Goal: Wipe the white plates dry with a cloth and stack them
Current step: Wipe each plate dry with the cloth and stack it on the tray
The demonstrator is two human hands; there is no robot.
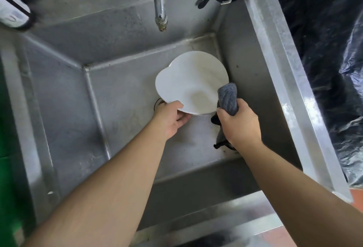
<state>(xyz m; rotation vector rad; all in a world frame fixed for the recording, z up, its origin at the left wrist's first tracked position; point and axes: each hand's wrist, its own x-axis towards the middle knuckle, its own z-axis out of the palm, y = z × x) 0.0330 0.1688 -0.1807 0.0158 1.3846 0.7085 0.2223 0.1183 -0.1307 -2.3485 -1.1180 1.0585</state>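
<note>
Over steel sink (275,54), left hand (170,118) gripping white plate (188,81) — right hand (238,123) bunching grey cloth (227,97)

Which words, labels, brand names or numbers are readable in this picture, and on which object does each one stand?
No text can be read.
White device at the upper left: faint grey marks, too blurred to read.
Small tag on the dark strap at the sink's back rim: blank or too small to tell.
White plate, grey cloth, tap: no markings visible.
</note>
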